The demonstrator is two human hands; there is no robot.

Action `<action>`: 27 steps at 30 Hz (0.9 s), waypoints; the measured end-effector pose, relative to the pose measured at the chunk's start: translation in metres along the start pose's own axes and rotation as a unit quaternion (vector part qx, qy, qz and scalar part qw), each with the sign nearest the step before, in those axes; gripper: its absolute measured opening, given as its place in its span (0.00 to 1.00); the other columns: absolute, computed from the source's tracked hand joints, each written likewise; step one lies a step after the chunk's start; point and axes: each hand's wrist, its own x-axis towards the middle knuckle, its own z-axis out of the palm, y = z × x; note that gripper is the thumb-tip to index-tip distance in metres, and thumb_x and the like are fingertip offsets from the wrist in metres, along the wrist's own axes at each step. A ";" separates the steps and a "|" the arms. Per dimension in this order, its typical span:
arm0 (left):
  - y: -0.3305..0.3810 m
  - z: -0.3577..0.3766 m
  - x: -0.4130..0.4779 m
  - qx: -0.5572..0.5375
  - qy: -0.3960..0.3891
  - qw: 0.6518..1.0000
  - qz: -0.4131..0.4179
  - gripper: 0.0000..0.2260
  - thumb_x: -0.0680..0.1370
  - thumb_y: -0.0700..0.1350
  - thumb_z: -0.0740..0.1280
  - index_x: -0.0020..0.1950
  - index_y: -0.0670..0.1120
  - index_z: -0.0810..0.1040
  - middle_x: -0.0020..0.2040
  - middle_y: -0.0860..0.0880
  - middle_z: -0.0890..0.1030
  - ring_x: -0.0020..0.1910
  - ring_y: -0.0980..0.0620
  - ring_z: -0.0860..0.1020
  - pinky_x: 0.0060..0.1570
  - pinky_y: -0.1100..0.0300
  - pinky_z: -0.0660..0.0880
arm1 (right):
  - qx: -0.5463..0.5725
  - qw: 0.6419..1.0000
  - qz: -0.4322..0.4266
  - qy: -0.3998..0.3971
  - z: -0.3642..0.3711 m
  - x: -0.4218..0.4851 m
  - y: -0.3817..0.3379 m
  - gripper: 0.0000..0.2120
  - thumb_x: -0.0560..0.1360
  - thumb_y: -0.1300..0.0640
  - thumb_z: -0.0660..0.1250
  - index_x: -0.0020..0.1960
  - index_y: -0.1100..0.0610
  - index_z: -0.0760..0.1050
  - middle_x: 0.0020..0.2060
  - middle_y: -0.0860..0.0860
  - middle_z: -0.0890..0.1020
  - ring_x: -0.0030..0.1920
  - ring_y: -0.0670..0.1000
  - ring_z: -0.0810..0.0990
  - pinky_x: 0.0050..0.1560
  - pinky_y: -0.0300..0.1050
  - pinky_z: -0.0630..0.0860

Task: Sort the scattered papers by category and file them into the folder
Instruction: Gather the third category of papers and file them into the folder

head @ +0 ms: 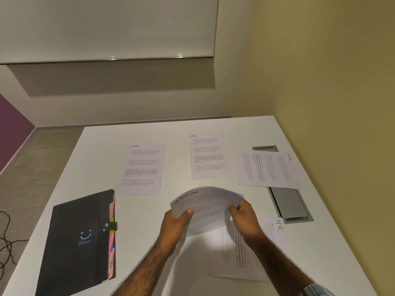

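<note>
The bowed white ADMIN paper stack (205, 200) is clamped by left hand (175, 225) and right hand (245, 216) fingers (232, 207) — sheets could be spilled if overbowed.

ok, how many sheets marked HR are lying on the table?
4. Far-left HR sheet, above the black folder; far-centre HR sheet; sideways HR sheet over the grey cable hatch; near HR sheet, partly under the ADMIN stack that left hand and right hand grip; more may be hidden.

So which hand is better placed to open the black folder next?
Left, probably. The left hand grips the ADMIN stack on the side nearest the closed black folder; the right hand grips the far edge.
</note>
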 end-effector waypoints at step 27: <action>0.052 -0.142 -0.022 -0.110 0.130 0.985 -0.037 0.15 0.85 0.50 0.61 0.62 0.43 0.82 0.53 0.45 0.87 0.51 0.46 0.86 0.50 0.52 0.83 | 0.088 0.985 -0.017 -0.149 0.100 -0.020 -0.031 0.05 0.80 0.65 0.67 0.52 0.61 0.82 0.48 0.57 0.88 0.50 0.63 0.87 0.58 0.64 0.81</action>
